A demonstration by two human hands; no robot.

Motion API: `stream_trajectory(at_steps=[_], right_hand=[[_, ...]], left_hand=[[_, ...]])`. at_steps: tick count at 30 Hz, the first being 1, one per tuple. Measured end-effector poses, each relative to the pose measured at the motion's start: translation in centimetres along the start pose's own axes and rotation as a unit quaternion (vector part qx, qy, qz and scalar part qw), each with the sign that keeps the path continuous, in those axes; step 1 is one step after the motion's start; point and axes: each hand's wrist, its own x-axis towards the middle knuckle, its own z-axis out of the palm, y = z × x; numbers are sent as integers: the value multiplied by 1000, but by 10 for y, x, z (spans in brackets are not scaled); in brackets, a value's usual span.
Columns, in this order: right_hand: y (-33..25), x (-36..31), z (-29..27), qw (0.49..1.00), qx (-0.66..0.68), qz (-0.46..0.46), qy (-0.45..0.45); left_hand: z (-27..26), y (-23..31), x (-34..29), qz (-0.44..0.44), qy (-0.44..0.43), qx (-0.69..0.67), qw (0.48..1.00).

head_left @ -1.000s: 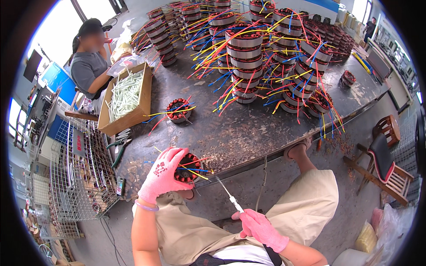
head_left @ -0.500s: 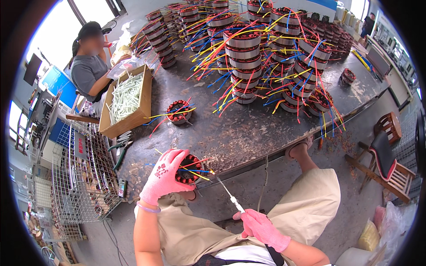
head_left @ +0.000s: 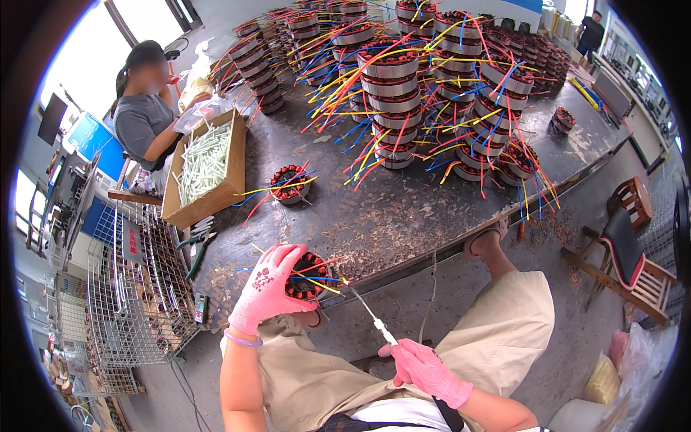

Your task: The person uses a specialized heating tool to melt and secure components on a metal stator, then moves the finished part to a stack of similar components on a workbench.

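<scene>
At the near edge of the worktop [head_left: 374, 241], a wound ring [head_left: 302, 289] is being gripped by the pink-gloved left hand [head_left: 265, 288], which is being clamped on the ring's nine o'clock side. Whether any weight is being borne by the worktop cannot be told. Red, yellow and blue leads [head_left: 325, 286] are being left free of the grip, with several ends fanning out toward three o'clock.

At four o'clock from the ring, a slim pen-like tool [head_left: 384, 333] is being held by the right hand [head_left: 428, 373], which is being closed around the rear of the handle. The thin rod is being pointed toward ten o'clock, its tip sitting just beside the lead ends (contact is not being shown clearly enough to judge).

From its metal and windings, the ring is being judged dense, stiff and rather heavy for its bulk; the outer wall is being favoured as the place to take hold, since the windings could be scuffed and the soft leads bent or tugged loose. The tool is being judged light, with the handle being preferred to the rod.

Around the held ring, a loose ring [head_left: 289, 196] is being seen at twelve o'clock, tall stacks of rings [head_left: 392, 104] are standing at one, a carton [head_left: 236, 162] is holding white tubes [head_left: 205, 162] at eleven, and pliers [head_left: 195, 261] are lying between nine and ten.
</scene>
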Motion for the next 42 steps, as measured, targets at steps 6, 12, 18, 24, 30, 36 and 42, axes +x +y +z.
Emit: stream_trajectory(at_steps=[6, 12, 18, 24, 30, 36, 42], right_hand=[[0, 0, 0, 1000, -3, -3, 4], [3, 0, -2, 1000, 12, -4, 4], [2, 2, 0, 1000, 7, -2, -2], [1, 2, -1, 1000, -1, -11, -2], [1, 1, -1, 1000, 7, 2, 7], [3, 2, 0, 1000, 5, -4, 3], [3, 2, -1, 1000, -2, -9, 3]], left_hand=[[0, 0, -1, -3, -2, -2, 1000], [-1, 2, 2, -2, -4, -1, 1000], [0, 0, 1, -1, -3, -9, 1000], [1, -1, 0, -7, -7, -9, 1000], [0, 2, 1, -8, -4, -10, 1000], [0, 2, 1, -12, -6, -20, 1000], [0, 2, 1, -10, -1, -16, 1000]])
